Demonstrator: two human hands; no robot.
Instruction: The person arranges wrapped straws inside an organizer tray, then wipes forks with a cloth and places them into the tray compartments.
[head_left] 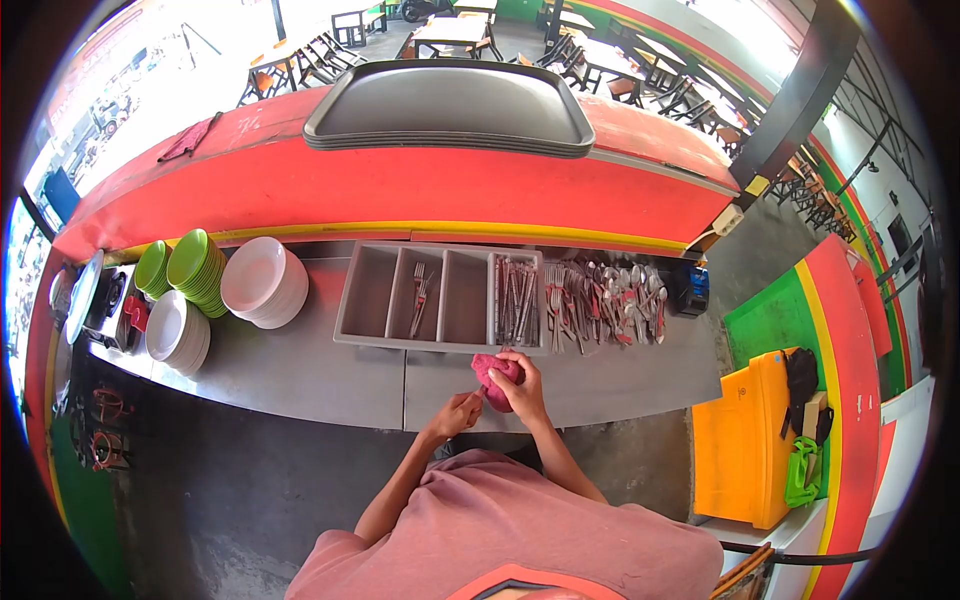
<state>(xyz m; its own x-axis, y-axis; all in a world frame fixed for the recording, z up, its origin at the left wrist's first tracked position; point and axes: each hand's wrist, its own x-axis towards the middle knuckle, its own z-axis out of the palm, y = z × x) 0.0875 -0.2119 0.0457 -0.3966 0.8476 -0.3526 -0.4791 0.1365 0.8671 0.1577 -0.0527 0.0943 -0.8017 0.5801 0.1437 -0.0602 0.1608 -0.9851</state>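
Observation:
A crumpled pink cloth (492,368) is bunched in my right hand (522,388), whose fingers are wrapped round it near the front of the metal counter. My left hand (456,416) is closed just to the left, its fingertips against the cloth's lower edge; what they pinch is too small to make out. Beyond the hands lies a grey cutlery tray (372,344) with long compartments. A few forks (420,298) lie in its second compartment, and the rightmost one is full of knives (516,300). Loose spoons and forks (610,302) are heaped on the counter to its right.
Stacks of white plates (265,280) and green bowls (195,268) stand left on the counter (300,370). Black serving trays (450,105) are piled on the red ledge (420,190) ahead. A dark box (690,288) sits at the right end, near a yellow bin (740,440).

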